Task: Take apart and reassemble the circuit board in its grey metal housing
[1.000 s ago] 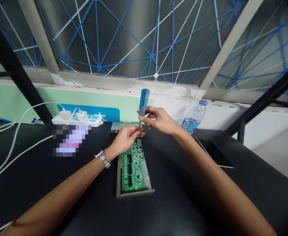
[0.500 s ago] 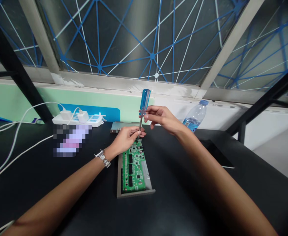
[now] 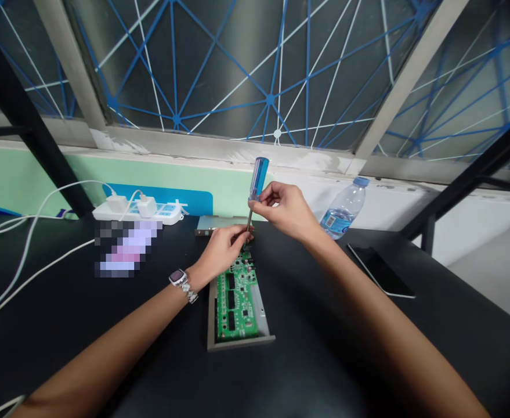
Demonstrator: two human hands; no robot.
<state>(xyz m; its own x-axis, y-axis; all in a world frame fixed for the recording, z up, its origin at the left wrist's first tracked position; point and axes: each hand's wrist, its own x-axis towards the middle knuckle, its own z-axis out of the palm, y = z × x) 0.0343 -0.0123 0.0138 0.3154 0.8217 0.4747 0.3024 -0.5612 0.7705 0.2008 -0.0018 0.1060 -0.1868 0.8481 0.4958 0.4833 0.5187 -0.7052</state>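
Note:
A screwdriver with a clear blue handle stands nearly upright, slightly tilted, over the far end of a green circuit board. My right hand is closed, thumb and fingers pinching the lower part of the handle. Lower down, my left hand has its thumb and fingers closed around the shaft near the tip. That hand covers the far left part of the board, and where exactly the tip rests is hard to see. The board lies in a shallow grey metal casing on the black table.
Behind my left hand lies a flat metal piece. A white power strip with plugs and cables stands at the back left. On the right are a water bottle and a dark tablet-like device. A blurred-out patch lies on the left.
My right hand has turned and its fingers have curled in around the handle, which has rotated. My left wrist has rolled a little, bringing the watch face into view.

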